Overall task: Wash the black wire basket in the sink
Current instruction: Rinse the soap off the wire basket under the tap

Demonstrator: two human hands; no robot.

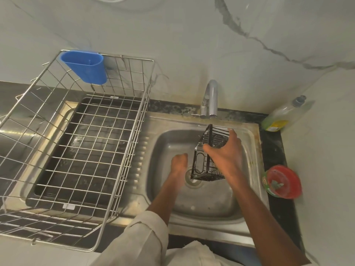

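Observation:
The black wire basket [203, 160] hangs tilted over the steel sink [167, 143], its upper end just under the tap [211, 96]. My right hand [224, 152] grips it from the right, thumb across the front wires and fingers over the top edge. My left hand [179, 163] is just left of the basket, above the drain [190, 176], fingers curled under and apart from the wires. Running water is hard to make out.
A large steel dish rack [80, 131] with a blue plastic cup [84, 66] stands on the drainboard to the left. A dish soap bottle [282, 114] leans in the back right corner. A red-lidded tub [282, 181] sits on the black counter at right.

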